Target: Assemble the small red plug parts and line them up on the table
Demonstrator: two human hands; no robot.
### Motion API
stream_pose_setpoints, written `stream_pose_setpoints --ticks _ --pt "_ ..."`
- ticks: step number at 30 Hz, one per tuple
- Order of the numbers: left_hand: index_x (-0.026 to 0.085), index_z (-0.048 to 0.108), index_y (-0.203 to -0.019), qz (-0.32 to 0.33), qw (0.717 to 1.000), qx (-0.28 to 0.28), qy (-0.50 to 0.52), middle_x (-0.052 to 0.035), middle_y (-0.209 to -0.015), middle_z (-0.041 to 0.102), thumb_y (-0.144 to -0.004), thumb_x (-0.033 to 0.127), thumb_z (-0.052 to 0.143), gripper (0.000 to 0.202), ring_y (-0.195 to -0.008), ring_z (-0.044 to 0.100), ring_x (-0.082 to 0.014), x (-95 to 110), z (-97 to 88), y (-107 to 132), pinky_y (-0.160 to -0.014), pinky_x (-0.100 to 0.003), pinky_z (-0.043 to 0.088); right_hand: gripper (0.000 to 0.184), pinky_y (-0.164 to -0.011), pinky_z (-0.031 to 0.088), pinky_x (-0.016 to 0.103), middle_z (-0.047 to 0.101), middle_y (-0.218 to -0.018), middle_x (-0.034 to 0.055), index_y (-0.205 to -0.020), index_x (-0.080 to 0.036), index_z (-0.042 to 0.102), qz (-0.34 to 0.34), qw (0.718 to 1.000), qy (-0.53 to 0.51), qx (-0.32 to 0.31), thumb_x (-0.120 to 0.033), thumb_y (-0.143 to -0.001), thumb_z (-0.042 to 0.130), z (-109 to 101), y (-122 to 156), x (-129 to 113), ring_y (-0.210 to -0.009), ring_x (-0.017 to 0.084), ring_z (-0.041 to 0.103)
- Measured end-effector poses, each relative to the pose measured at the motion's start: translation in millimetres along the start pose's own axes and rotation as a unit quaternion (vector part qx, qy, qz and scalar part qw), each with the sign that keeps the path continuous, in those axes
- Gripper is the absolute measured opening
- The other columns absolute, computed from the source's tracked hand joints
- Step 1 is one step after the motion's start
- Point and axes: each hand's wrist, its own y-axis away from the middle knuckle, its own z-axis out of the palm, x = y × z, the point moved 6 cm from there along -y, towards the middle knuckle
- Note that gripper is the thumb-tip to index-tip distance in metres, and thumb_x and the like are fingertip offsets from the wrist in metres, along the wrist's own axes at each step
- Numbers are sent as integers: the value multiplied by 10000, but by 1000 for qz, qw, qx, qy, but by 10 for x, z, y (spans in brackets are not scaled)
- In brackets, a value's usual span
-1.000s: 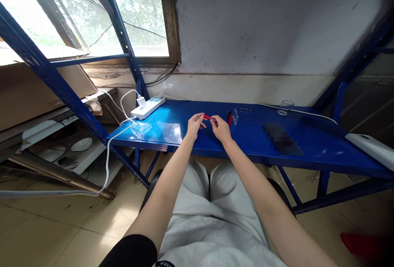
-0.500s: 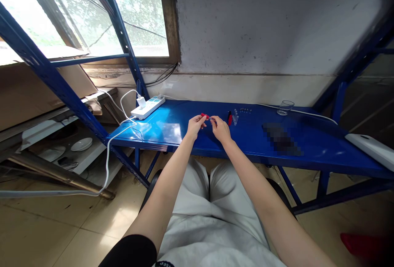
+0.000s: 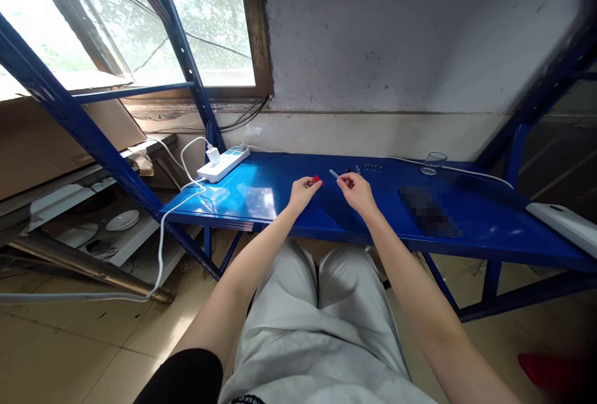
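Observation:
My left hand hovers over the blue shelf with its fingers pinched on a small red piece. My right hand is a short way to the right, pinching a thin pale stick-like part that points up and left. The two hands are apart, with a gap between the red piece and the pale part. Just beyond my right hand lie some small dark bits in a row.
A white power strip with a plugged charger and white cable sits at the shelf's back left. A glass cup stands at the back right, a blurred dark object lies right of my hand, and a white item lies at the far right edge.
My hands were together on one red pen-like item; now they have drawn apart, the left keeping the red piece and the right moving right with the pale part.

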Motion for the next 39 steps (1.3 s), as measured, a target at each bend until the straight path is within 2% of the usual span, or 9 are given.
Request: stream_pose_setpoints --ticks 5,8,11,15,21,29,36,39 --pt "138 657 -730 47 990 -34 -130 -27 -677 620 -676 402 633 270 -602 523 -109 95 243 -60 -569 -231 396 162 -641 432 254 652 -702 36 -805 -165 616 113 990 9 -79 -302 -740 559 -239 -48 330 -676 147 589" --pt "142 661 -733 43 979 -48 -191 -34 -704 640 -666 361 646 230 -634 544 -125 139 402 -78 -592 -241 401 143 -631 432 243 671 -698 41 -796 -162 622 154 981 42 -109 -279 -736 566 -268 -42 455 -699 151 607" --pt "142 661 -729 25 967 -69 -244 -33 -679 637 -669 342 647 209 -617 547 -133 150 550 -70 -579 -248 390 148 -615 426 246 671 -684 48 -763 -169 635 173 973 103 -113 -302 -740 573 -247 -34 541 -721 167 613" --pt "151 654 -696 5 956 -80 -280 -31 -650 623 -685 334 639 183 -600 549 -143 141 679 -62 -567 -257 379 216 -584 414 259 676 -760 69 -758 -180 654 182 963 173 -98 -381 -745 573 -197 -17 630 -747 197 611" --pt "173 630 -609 11 960 -78 -269 -36 -597 582 -677 306 653 151 -612 556 -181 109 831 -59 -593 -284 379 257 -596 418 277 675 -793 83 -778 -194 675 180 961 197 -75 -420 -750 555 -131 46 714 -791 227 612" --pt "181 579 -523 8 959 -57 -279 -47 -586 572 -652 291 688 202 -733 572 -231 23 928 -59 -742 -340 387 278 -620 425 296 680 -843 98 -834 -190 683 167 959 218 -67 -414 -778 528 -97 95 751 -806 236 612" --pt "172 614 -716 4 921 -98 -376 -79 -789 622 -696 399 652 231 -838 564 -260 30 951 -41 -785 -377 364 311 -685 417 312 684 -862 86 -899 -191 677 160 953 247 -76 -428 -796 503 -112 133 679 -833 233 611" --pt "171 596 -877 68 909 -102 -399 -75 -857 621 -725 388 627 267 -885 545 -251 159 901 25 -784 -356 353 308 -691 412 313 687 -867 85 -901 -187 674 159 952 250 -74 -423 -796 506 -112 137 681 -833 233 612"
